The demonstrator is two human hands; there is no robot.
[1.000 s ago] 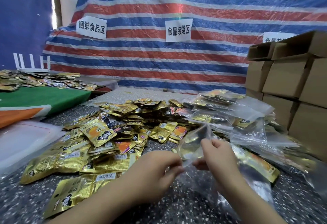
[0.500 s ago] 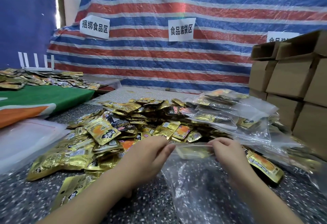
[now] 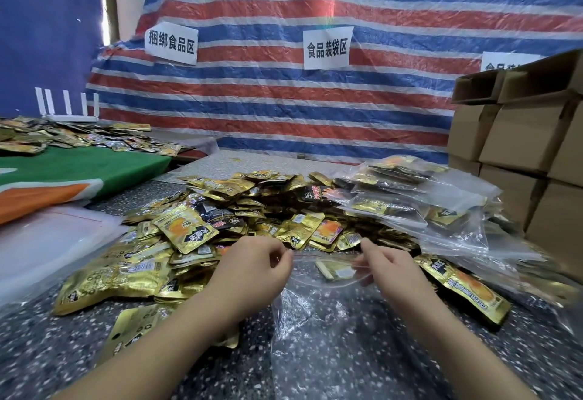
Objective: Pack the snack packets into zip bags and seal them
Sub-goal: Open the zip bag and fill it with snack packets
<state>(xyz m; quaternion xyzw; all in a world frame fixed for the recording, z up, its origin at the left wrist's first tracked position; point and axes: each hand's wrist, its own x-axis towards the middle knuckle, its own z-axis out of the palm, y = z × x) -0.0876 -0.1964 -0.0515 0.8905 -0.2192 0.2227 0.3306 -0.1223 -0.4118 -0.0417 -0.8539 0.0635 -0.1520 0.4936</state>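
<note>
A clear zip bag (image 3: 318, 317) lies flat on the speckled table (image 3: 47, 352) in front of me, with a gold snack packet (image 3: 336, 271) inside near its top. My left hand (image 3: 252, 268) pinches the left end of the bag's zip strip. My right hand (image 3: 389, 265) pinches the right end, so the strip is stretched level between them. Behind the hands spreads a big heap of loose gold snack packets (image 3: 189, 235). To the right lies a stack of filled zip bags (image 3: 419, 207).
Stacked cardboard boxes (image 3: 520, 144) stand at the right edge. A pile of empty clear bags (image 3: 41, 245) lies at the left, beside a green and orange cloth (image 3: 72, 172) with more packets on it. A striped tarpaulin (image 3: 315, 109) with paper labels closes off the back.
The bag was held upright between my hands a second ago. It now lies flat, and my hands have moved apart along the zip strip to its two ends.
</note>
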